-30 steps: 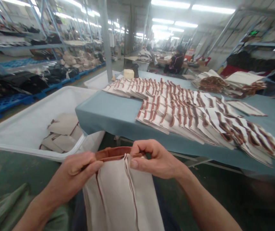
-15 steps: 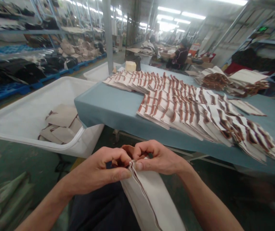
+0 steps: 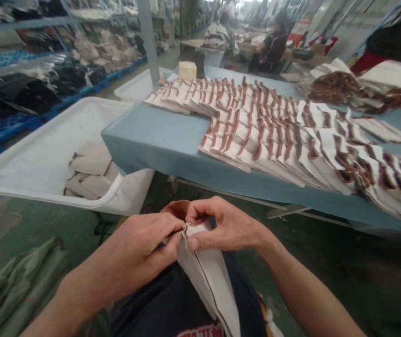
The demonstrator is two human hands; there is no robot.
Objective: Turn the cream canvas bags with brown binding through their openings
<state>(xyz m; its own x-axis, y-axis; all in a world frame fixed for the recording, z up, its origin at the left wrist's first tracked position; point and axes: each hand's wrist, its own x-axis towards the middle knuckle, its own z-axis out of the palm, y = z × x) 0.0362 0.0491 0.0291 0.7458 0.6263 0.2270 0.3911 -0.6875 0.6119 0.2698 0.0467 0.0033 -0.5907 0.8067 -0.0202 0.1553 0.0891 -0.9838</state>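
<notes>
We pinch the cream piece (image 3: 217,276).
Our left hand (image 3: 147,238) and right hand (image 3: 226,224) each clamp a grip on its top edge (brown band (image 3: 176,207) beyond), near the blue tabletop (image 3: 151,128), right of the white bin (image 3: 42,140).

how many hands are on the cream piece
2: the left hand and right hand both pinch the cream piece near its top; its far side is hidden.

From the held cloth (image 3: 217,278), a bin (image 3: 126,199) is standing at ten o'clock; a table (image 3: 161,135) carrying cloth rows (image 3: 237,133) is standing at one.
</notes>
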